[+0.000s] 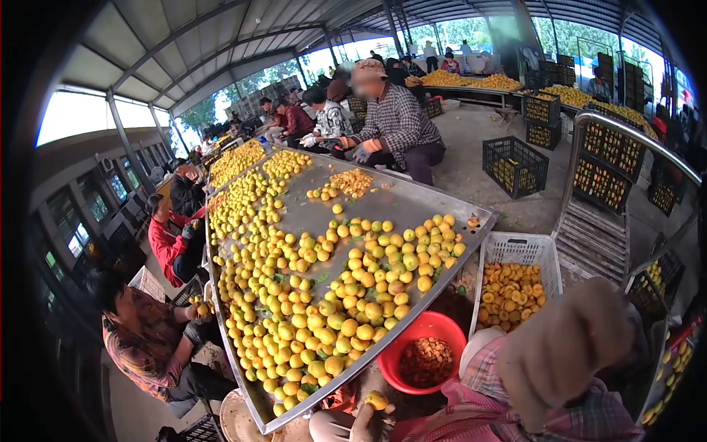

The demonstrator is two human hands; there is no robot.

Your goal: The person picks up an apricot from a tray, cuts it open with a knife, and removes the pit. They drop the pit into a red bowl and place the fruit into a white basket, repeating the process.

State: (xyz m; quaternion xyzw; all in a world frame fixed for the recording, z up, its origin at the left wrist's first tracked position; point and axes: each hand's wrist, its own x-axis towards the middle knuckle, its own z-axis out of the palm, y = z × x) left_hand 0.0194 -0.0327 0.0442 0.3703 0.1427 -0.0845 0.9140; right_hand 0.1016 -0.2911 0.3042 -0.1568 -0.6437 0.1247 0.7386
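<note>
My left hand (370, 425), low at the bottom edge, holds a yellow-orange fruit (376, 400) at its fingertips. Large and blurred at the lower right, my right hand (563, 350) wears a brownish glove; its fingers are curled, and what they hold, if anything, is hidden. A red basin (454, 333) with reddish-brown pieces inside stands between my hands, below the table edge. Beyond it, many whole yellow fruits (317, 324) cover much of the metal table (294, 210). A light plastic crate (526, 247) holding orange fruit pieces (510, 295) is just past my right hand.
On the left, one person in a patterned shirt (147, 342) and another in red (168, 239) sit along the table. A person in a checked shirt (401, 121) sits across it. Black crates (515, 168) and a metal-railed cart (593, 239) stand on the right.
</note>
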